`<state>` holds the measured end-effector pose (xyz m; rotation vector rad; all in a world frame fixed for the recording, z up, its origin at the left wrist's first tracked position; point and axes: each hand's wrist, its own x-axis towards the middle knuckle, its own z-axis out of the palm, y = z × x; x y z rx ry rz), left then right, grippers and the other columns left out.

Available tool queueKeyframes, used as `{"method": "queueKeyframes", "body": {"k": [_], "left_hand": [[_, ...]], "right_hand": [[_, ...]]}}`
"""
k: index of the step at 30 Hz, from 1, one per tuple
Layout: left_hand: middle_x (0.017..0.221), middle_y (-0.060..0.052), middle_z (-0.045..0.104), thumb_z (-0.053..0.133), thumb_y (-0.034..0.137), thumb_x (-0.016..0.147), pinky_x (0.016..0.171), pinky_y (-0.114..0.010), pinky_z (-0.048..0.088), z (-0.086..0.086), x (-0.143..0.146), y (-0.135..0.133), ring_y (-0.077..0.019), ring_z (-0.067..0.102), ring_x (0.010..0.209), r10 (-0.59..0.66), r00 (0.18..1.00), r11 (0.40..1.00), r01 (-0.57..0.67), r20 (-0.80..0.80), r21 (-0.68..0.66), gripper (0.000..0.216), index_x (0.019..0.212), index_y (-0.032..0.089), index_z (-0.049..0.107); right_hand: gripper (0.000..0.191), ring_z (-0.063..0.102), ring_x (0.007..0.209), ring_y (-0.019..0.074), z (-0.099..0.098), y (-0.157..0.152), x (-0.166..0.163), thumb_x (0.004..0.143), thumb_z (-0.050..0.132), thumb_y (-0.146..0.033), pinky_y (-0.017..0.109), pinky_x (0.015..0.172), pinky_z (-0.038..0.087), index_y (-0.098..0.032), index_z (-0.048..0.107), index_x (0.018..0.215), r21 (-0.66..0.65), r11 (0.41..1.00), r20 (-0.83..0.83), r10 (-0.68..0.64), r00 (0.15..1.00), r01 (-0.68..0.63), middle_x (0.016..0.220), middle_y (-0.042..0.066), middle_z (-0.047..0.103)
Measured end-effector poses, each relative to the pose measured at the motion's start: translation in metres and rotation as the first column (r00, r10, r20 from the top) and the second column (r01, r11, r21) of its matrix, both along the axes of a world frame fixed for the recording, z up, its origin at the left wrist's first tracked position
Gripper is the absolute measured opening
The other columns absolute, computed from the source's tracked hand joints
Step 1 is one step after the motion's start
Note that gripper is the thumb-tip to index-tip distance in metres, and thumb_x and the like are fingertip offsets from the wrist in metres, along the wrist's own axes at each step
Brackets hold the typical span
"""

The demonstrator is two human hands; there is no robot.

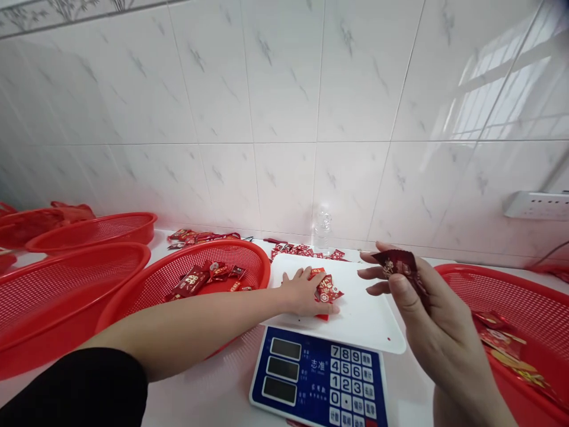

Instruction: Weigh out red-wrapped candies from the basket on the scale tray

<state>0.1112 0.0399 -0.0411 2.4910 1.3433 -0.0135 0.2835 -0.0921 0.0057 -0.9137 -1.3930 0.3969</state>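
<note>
My left hand (303, 295) reaches across onto the white scale pan (364, 305). Its fingers are spread around and against a small pile of red printed snack packets (328, 289). Above the pan's right side, my right hand (427, 308) pinches a dark red snack packet (399, 265) between thumb and fingers. In front of the pan is the scale's blue keypad panel (317, 376), its displays dark. Left of the pan, a red plastic basket (255, 261) contains several packets (195, 279), partly behind my left forearm.
At the right stands another red basket (533, 296) with packets (502, 338) inside. More red baskets (111, 228) crowd the left. Loose packets (293, 249) and a clear plastic bottle (322, 228) lie along the tiled wall (284, 178). A white power strip (536, 205) is mounted at right.
</note>
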Motion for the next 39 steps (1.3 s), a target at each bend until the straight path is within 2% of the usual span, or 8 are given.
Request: {"method": "queueKeyframes", "body": {"k": [4,9,15,19,25,29,33,39], "left_hand": [[0.145,-0.013,0.029,0.043,0.077,0.067,0.099,-0.06,0.021,-0.007,0.008,0.0,-0.0394,0.026,0.129,-0.09,0.996,0.985,0.089,0.0,0.15,0.087,0.139,0.03,0.031],[0.109,-0.009,0.053,0.048,0.054,0.078,0.086,-0.043,0.038,-0.013,0.01,0.0,-0.0286,0.05,0.1,-0.184,0.983,0.903,0.163,0.014,0.396,0.045,0.113,0.028,0.059],[0.084,-0.005,0.057,0.051,0.035,0.076,0.065,-0.03,0.042,-0.009,0.014,0.01,-0.0211,0.056,0.078,-0.195,0.98,0.923,0.165,0.051,0.348,0.027,0.095,0.022,0.063],[0.074,-0.004,0.06,0.051,0.03,0.075,0.062,-0.028,0.04,-0.007,0.01,0.017,-0.0184,0.056,0.071,-0.163,0.977,0.933,0.109,0.134,0.342,0.016,0.078,0.02,0.064],[0.072,0.0,0.065,0.053,0.021,0.07,0.06,-0.024,0.04,0.011,0.006,0.023,-0.0152,0.057,0.07,-0.136,0.906,0.964,0.028,0.401,0.264,0.01,0.072,0.02,0.063],[0.078,0.001,0.065,0.053,0.022,0.07,0.063,-0.025,0.042,0.023,0.023,0.013,-0.0146,0.057,0.072,-0.245,0.854,0.951,0.12,0.459,0.285,0.014,0.081,0.02,0.062],[0.091,-0.002,0.063,0.059,0.032,0.07,0.069,-0.029,0.044,0.009,0.049,0.003,-0.0194,0.057,0.083,-0.356,0.881,0.91,0.25,0.313,0.332,0.03,0.099,0.024,0.059],[0.106,-0.007,0.054,0.049,0.058,0.076,0.086,-0.041,0.04,-0.02,0.061,0.008,-0.0276,0.05,0.103,-0.347,0.931,0.885,0.288,0.108,0.365,0.041,0.103,0.029,0.061]], "right_hand": [[0.033,0.062,0.093,0.0183,-0.001,0.0,0.0,0.09,0.048,-0.039,0.034,0.073,0.055,-0.032,0.051,0.122,-0.021,0.999,0.029,-0.028,0.999,0.028,0.117,0.004,0.06],[0.034,0.062,0.092,0.0184,0.0,0.002,-0.003,0.09,0.047,-0.04,0.035,0.073,0.055,-0.032,0.05,0.123,-0.044,0.998,0.058,-0.043,0.997,0.046,0.117,0.004,0.06],[0.035,0.064,0.088,0.0165,-0.002,0.001,0.0,0.09,0.047,-0.039,0.033,0.071,0.055,-0.034,0.048,0.125,-0.023,0.997,0.064,-0.075,0.995,0.077,0.117,0.003,0.061],[0.035,0.064,0.087,0.016,-0.003,0.0,0.002,0.091,0.047,-0.038,0.031,0.069,0.056,-0.034,0.048,0.125,0.003,0.997,0.039,-0.083,0.996,0.083,0.116,0.003,0.061],[0.034,0.064,0.087,0.015,-0.002,0.002,0.002,0.09,0.047,-0.038,0.027,0.066,0.057,-0.035,0.049,0.124,0.013,0.998,0.035,-0.067,0.997,0.066,0.115,0.002,0.061],[0.034,0.064,0.089,0.0157,-0.002,0.003,0.001,0.09,0.048,-0.039,0.03,0.068,0.056,-0.036,0.049,0.123,-0.003,0.997,0.065,-0.072,0.995,0.072,0.117,0.001,0.061],[0.033,0.062,0.095,0.0171,-0.003,0.002,0.002,0.089,0.048,-0.04,0.033,0.074,0.055,-0.036,0.05,0.122,-0.021,0.994,0.11,-0.104,0.988,0.107,0.117,0.0,0.061],[0.036,0.064,0.088,0.0176,-0.003,0.003,0.009,0.089,0.047,-0.04,0.036,0.071,0.055,-0.034,0.048,0.125,0.013,0.988,0.06,-0.155,0.986,0.154,0.115,0.003,0.062]]}}
